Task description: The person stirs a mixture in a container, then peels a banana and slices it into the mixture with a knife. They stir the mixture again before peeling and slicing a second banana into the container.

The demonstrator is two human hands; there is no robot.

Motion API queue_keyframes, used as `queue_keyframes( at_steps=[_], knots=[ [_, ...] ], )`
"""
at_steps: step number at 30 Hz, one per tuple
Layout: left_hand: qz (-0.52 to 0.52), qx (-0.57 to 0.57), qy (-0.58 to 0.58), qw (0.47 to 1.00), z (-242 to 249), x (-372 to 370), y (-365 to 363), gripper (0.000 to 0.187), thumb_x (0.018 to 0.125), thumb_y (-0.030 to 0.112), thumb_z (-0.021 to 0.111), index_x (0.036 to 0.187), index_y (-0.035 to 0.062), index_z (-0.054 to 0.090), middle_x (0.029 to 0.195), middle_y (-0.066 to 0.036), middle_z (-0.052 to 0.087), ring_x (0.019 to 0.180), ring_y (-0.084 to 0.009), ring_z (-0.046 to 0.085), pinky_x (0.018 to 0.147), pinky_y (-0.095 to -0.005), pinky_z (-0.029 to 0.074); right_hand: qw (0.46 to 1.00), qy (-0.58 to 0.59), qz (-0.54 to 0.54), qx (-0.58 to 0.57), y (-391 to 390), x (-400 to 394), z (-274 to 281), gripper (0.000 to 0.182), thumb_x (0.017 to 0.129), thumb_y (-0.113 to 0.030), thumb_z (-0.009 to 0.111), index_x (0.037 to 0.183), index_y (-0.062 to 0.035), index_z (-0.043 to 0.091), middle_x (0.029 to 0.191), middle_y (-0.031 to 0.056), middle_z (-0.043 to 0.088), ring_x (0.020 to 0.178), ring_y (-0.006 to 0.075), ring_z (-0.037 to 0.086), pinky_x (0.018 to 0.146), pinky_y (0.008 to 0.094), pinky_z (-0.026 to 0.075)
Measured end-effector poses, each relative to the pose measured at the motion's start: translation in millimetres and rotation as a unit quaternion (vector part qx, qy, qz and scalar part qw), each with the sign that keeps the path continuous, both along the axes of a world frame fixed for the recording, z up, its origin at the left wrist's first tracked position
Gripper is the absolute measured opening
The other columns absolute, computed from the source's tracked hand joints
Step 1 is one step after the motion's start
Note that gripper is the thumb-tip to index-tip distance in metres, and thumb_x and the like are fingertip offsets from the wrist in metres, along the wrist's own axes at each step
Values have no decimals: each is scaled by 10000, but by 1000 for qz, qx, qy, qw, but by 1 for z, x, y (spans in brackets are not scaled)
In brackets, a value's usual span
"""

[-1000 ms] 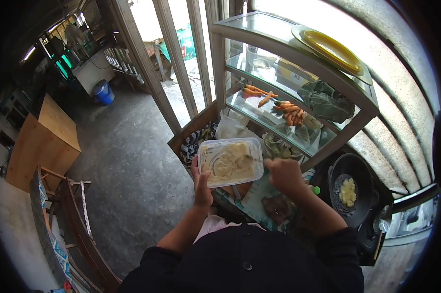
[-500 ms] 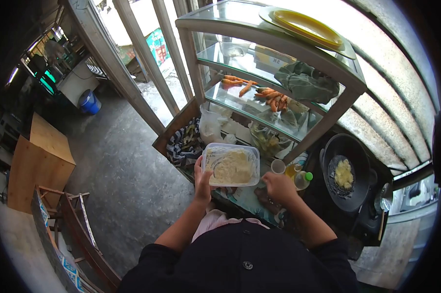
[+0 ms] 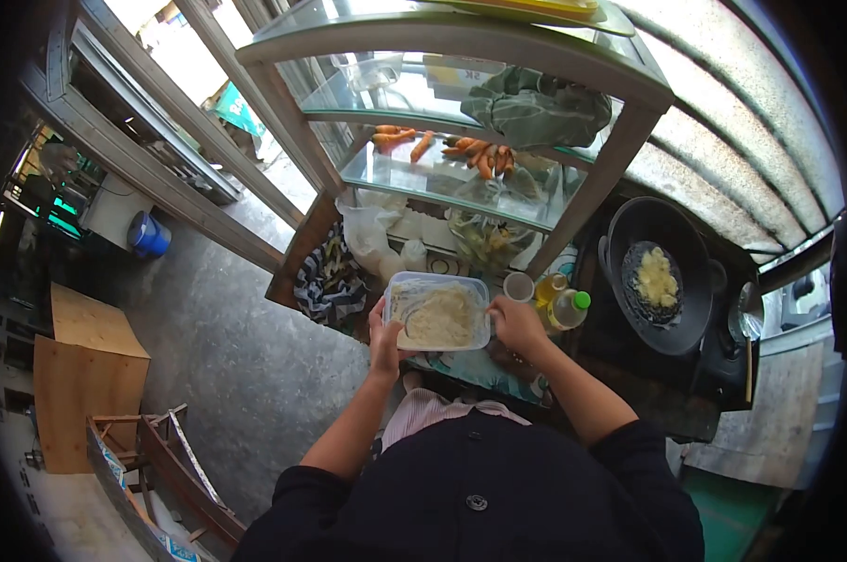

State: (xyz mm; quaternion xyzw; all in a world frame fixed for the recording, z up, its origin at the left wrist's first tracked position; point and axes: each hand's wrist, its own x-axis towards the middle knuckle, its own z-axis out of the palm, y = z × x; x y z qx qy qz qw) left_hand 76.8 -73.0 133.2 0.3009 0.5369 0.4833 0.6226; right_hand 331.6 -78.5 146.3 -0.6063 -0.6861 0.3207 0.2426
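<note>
A clear plastic container point(image 3: 437, 313) of pale yellow batter is held above the counter edge. My left hand point(image 3: 383, 339) grips its left side. My right hand point(image 3: 514, 323) holds its right side, fingers against the rim. A spoon lies inside the batter. To the right, a black wok point(image 3: 656, 273) sits on a stove with a strainer holding a yellow fried piece point(image 3: 656, 277).
A glass shelf unit point(image 3: 461, 112) stands ahead with carrots point(image 3: 480, 155), a green cloth and a yellow tray on top. An oil bottle with green cap point(image 3: 566, 307) and a small cup point(image 3: 517, 286) stand beside the container. Concrete floor, wooden boards and a blue bucket point(image 3: 149, 235) lie left.
My right hand moved from the spoon in the batter to the container's right side. The view tilted down and the container shifted slightly lower.
</note>
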Motion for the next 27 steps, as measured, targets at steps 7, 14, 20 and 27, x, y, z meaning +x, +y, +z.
queue_keyframes(
  at_steps=[7, 14, 20, 27],
  knots=[
    [-1, -18, -7, 1000, -31, -6, 3, 671, 797, 242, 473, 1427, 135, 267, 1299, -134, 464, 1019, -273, 606, 597, -386, 586, 993, -48, 38, -97, -3, -8, -24, 184, 860, -193, 562, 949, -44, 621, 807, 198, 652, 794, 397, 622, 698, 448, 480],
    [-41, -17, -22, 999, -42, -6, 10, 653, 827, 319, 497, 1415, 153, 267, 1313, -118, 481, 1077, -258, 602, 703, -386, 591, 995, 55, -37, -75, -5, -17, -56, 176, 858, -175, 569, 949, -38, 629, 830, 199, 655, 797, 388, 627, 695, 441, 478],
    [-62, 4, -44, 997, -51, -7, 14, 622, 889, 296, 514, 1440, 140, 271, 1338, -107, 450, 1153, -228, 541, 741, -342, 564, 995, -11, -76, -62, 15, -3, -41, 171, 851, -213, 565, 943, -85, 630, 842, 184, 663, 825, 396, 625, 726, 479, 482],
    [-86, 53, -49, 994, -48, -8, 21, 610, 915, 321, 510, 1440, 120, 273, 1366, -91, 428, 1192, -233, 506, 823, -373, 537, 995, -61, 22, -74, 20, 3, -13, 152, 839, -196, 574, 941, -107, 640, 850, 175, 663, 829, 377, 626, 713, 468, 481]
  ],
)
